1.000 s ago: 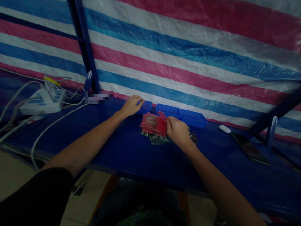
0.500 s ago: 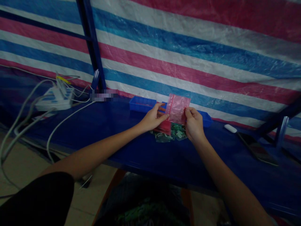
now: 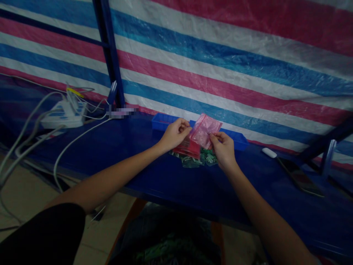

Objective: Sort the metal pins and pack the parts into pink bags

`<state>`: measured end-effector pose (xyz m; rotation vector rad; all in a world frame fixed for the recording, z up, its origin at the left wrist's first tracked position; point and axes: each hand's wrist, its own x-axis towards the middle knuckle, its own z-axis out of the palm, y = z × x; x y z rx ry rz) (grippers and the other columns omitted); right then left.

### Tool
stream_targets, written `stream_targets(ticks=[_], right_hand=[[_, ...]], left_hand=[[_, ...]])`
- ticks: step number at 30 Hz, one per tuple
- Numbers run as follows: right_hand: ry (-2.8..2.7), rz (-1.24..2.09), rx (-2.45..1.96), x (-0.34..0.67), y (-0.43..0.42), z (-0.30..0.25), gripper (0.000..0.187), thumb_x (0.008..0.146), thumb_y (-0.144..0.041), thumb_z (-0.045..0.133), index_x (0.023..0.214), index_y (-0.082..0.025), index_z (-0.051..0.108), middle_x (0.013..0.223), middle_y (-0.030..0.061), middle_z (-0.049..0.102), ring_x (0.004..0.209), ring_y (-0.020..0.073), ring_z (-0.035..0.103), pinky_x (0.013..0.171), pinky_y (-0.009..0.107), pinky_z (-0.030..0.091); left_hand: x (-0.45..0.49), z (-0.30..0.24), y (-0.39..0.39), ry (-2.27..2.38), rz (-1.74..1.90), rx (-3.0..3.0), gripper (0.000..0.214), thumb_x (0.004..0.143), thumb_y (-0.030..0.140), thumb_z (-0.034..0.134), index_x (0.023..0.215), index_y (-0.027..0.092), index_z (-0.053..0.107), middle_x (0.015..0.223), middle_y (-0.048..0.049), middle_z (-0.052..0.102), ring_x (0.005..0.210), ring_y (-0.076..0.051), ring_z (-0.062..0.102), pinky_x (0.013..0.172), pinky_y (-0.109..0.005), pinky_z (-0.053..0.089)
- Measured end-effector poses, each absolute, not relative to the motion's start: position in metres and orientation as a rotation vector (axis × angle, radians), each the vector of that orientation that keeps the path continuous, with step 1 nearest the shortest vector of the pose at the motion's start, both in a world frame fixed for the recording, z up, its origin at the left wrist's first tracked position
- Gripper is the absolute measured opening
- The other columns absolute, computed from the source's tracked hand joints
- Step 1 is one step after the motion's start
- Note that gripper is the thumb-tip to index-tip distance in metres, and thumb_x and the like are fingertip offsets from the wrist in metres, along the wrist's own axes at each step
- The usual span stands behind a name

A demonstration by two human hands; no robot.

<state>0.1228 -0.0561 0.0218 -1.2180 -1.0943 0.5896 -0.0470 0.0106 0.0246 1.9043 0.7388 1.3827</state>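
A small pink plastic bag (image 3: 204,129) is held up between both hands above the blue table (image 3: 154,176). My right hand (image 3: 223,149) pinches the bag's lower right edge. My left hand (image 3: 174,134) is closed, its fingertips pinched at the bag's left edge. Under the hands lies a stack of red bags (image 3: 189,148) on top of greenish packets (image 3: 204,159). Behind them stand low blue trays (image 3: 164,120) along the striped tarpaulin.
A white power strip (image 3: 64,114) with several white cables (image 3: 68,143) lies at the left. A dark blue post (image 3: 109,51) stands behind it. At the right are a small white object (image 3: 269,152) and a dark phone (image 3: 300,176).
My left hand left the blue tray and came to the pink bag, which my right hand lifted off the red stack. Since half a second ago the bag has tilted and dropped a little.
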Motion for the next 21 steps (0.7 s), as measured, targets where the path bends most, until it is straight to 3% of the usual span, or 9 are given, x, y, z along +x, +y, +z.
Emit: stream_targets(ticks=[4,7,10,12,16,19,21], right_hand=[[-1.204,0.175,-1.304,0.127,-0.061,0.023,0.023,0.078,-0.04,0.055,0.081,-0.018,0.057,0.065,-0.0018,0.058,0.04,0.0106,0.049,0.039,0.023,0.034],[-1.463,-0.16,-1.292,0.122,-0.068,0.025,0.016,0.083,-0.03,0.05,0.084,-0.019,0.062,0.077,0.0026,0.062,0.056,0.0134,0.055,0.052,0.027,0.044],[-1.683,-0.302,-1.222,0.113,-0.073,0.022,0.018,0.083,-0.02,0.047,0.086,-0.02,0.065,0.085,0.0054,0.062,0.074,0.0174,0.059,0.065,0.031,0.049],[-1.754,-0.311,-1.208,0.108,-0.074,0.018,0.022,0.083,-0.017,0.044,0.09,-0.02,0.065,0.091,0.0073,0.062,0.081,0.0192,0.06,0.07,0.033,0.05],[-1.76,-0.146,-1.235,0.105,-0.071,0.015,0.022,0.078,-0.019,0.049,0.092,-0.019,0.066,0.095,0.0085,0.063,0.09,0.022,0.059,0.08,0.038,0.049],[-1.567,0.303,-1.211,0.107,-0.069,0.019,0.022,0.076,-0.033,0.056,0.089,-0.019,0.066,0.093,0.0071,0.066,0.089,0.0225,0.06,0.078,0.037,0.048],[-1.338,0.661,-1.125,0.108,-0.068,0.024,0.032,0.076,-0.047,0.055,0.087,-0.019,0.066,0.088,0.0054,0.068,0.085,0.0216,0.062,0.075,0.036,0.049]], left_hand=[[-0.046,0.028,0.002,0.635,1.176,1.843,0.019,0.079,0.034,0.06,0.083,0.016,0.054,0.07,-0.0006,0.054,0.063,-0.011,0.05,0.057,-0.024,0.041],[-0.042,0.03,-0.009,0.438,0.927,1.57,0.034,0.081,0.048,0.056,0.098,0.018,0.055,0.091,-0.0073,0.06,0.078,-0.017,0.059,0.06,-0.027,0.047],[-0.039,0.03,-0.015,0.324,0.84,1.351,0.041,0.082,0.055,0.052,0.098,0.017,0.057,0.096,-0.0103,0.063,0.086,-0.021,0.061,0.066,-0.031,0.051],[-0.038,0.029,-0.015,0.326,0.889,1.304,0.037,0.081,0.05,0.056,0.095,0.016,0.059,0.092,-0.0093,0.065,0.083,-0.02,0.062,0.068,-0.032,0.051],[-0.039,0.026,-0.007,0.509,1.084,1.473,0.019,0.079,0.029,0.06,0.093,0.015,0.063,0.085,-0.0059,0.067,0.077,-0.018,0.062,0.07,-0.031,0.05],[-0.043,0.025,-0.004,0.574,1.231,1.899,0.02,0.082,0.019,0.052,0.097,0.016,0.064,0.092,-0.0055,0.067,0.087,-0.018,0.061,0.082,-0.035,0.048],[-0.046,0.024,-0.004,0.487,1.258,2.246,0.028,0.081,0.012,0.049,0.103,0.018,0.064,0.104,-0.0064,0.064,0.099,-0.018,0.058,0.092,-0.037,0.044]])
